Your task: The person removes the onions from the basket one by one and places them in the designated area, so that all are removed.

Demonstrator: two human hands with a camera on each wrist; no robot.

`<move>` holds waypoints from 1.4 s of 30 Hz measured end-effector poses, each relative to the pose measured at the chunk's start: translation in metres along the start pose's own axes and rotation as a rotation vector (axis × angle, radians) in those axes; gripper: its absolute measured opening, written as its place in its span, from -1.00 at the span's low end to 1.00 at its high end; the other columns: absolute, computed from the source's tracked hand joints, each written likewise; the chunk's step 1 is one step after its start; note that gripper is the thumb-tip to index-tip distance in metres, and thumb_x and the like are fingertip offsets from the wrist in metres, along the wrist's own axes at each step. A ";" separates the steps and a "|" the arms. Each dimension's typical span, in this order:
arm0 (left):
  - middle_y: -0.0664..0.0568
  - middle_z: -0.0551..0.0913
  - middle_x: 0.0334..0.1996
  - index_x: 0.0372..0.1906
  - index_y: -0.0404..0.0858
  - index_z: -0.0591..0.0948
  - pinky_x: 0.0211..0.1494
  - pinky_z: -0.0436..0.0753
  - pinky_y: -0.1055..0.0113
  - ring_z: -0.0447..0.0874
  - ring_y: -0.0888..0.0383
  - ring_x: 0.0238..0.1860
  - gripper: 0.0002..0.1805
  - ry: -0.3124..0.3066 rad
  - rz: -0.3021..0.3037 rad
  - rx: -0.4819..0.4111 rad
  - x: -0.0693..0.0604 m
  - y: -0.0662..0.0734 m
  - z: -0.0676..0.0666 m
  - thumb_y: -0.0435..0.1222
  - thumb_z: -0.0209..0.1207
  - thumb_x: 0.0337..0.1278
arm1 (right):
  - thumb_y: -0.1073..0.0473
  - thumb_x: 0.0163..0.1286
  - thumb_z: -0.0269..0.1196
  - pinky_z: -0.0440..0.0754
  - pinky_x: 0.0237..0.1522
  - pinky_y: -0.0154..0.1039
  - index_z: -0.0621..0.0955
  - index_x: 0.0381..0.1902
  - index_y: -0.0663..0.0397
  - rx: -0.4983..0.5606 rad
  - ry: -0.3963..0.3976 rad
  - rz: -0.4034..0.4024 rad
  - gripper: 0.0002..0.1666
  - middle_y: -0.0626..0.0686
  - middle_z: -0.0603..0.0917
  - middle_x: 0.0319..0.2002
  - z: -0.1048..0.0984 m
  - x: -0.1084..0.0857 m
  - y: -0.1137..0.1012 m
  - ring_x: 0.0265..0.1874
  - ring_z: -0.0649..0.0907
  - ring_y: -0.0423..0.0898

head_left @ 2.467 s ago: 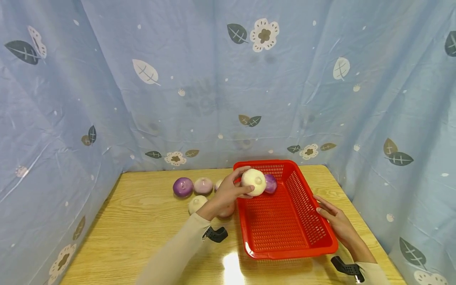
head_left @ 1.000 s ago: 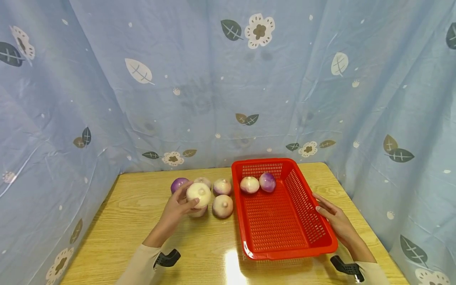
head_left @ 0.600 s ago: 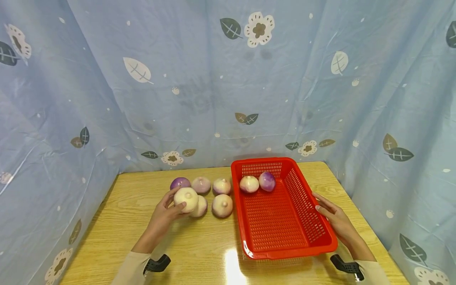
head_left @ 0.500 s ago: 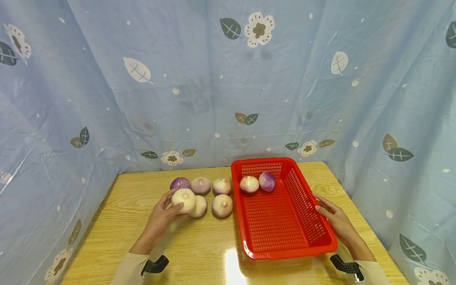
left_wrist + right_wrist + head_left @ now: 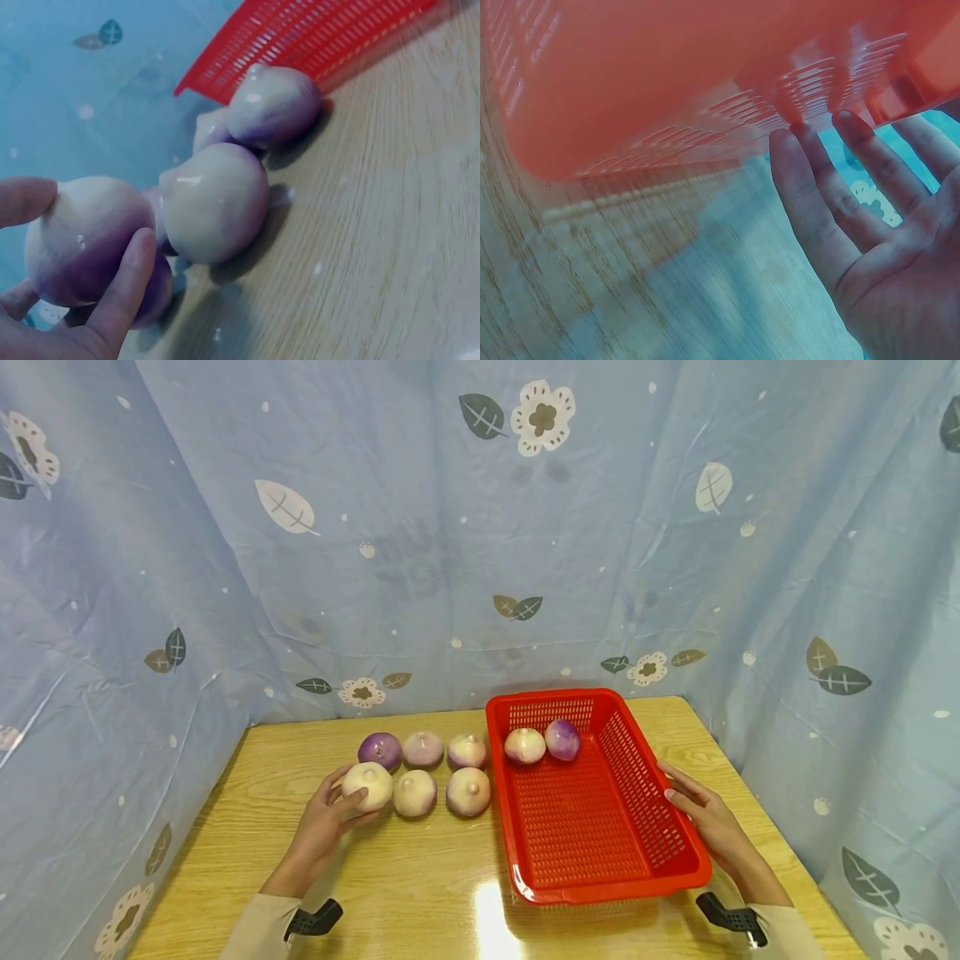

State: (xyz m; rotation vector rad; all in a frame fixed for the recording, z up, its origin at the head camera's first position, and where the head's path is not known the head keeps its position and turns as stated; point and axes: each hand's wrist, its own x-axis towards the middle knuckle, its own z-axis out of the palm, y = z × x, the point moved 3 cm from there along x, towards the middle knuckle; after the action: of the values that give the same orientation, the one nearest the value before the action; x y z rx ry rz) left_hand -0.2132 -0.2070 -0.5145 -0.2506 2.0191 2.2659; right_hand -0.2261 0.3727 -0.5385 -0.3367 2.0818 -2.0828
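My left hand (image 5: 324, 821) grips a white and purple onion-like vegetable (image 5: 367, 787) at the left end of the front row. The left wrist view shows thumb and fingers around this vegetable (image 5: 90, 240), close to a paler one (image 5: 216, 202). Beside it on the table lie a pale one (image 5: 415, 793) and a pinkish one (image 5: 468, 792). Behind are a purple one (image 5: 380, 750) and two lighter ones (image 5: 423, 749). The red basket (image 5: 592, 891) holds a white one (image 5: 525, 746) and a purple one (image 5: 563, 740). My right hand (image 5: 714, 828) touches the basket's right side with extended fingers.
The wooden table (image 5: 420, 893) extends in front of the vegetables and the basket. A blue patterned curtain (image 5: 405, 568) hangs behind the table and along both sides.
My left hand has moved from over the basket to the left end of the front row, leaving one white vegetable in the basket and carrying another. The right hand stays at the basket's side.
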 end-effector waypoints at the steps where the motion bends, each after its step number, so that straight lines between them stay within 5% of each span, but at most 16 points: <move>1: -0.18 0.12 0.40 0.54 -0.13 0.02 0.17 0.66 0.10 0.55 0.16 0.07 -0.22 0.005 -0.003 -0.002 0.001 0.000 -0.001 -0.27 0.15 0.36 | 0.20 0.59 -0.05 0.75 -0.15 -0.17 0.04 0.57 0.07 0.000 0.001 0.000 -0.32 -0.34 0.56 0.15 0.000 0.000 -0.001 -0.04 0.69 -0.25; 16: -0.26 0.15 0.39 0.55 -0.13 -0.01 0.12 0.69 0.20 0.58 0.11 0.03 -0.19 0.060 -0.101 -0.027 0.014 -0.024 -0.016 -0.24 0.16 0.35 | 0.21 0.59 -0.06 0.75 -0.14 -0.17 0.05 0.57 0.01 0.023 -0.009 0.008 -0.33 -0.33 0.57 0.15 -0.001 0.003 -0.003 -0.03 0.70 -0.25; 42: -0.32 0.25 0.36 0.50 -0.25 0.11 0.02 0.72 0.26 0.58 0.16 -0.06 -0.23 0.101 -0.100 0.145 0.023 -0.034 -0.014 -0.28 0.22 0.30 | 0.19 0.60 -0.06 0.75 -0.12 -0.16 0.05 0.57 0.00 0.025 -0.001 0.025 -0.33 -0.32 0.57 0.15 0.001 0.000 -0.001 -0.03 0.69 -0.23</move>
State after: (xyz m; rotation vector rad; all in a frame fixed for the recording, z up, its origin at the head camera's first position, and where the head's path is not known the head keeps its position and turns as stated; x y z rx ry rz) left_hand -0.2287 -0.2181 -0.5537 -0.4512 2.1555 2.0760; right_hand -0.2254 0.3721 -0.5371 -0.3065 2.0466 -2.0918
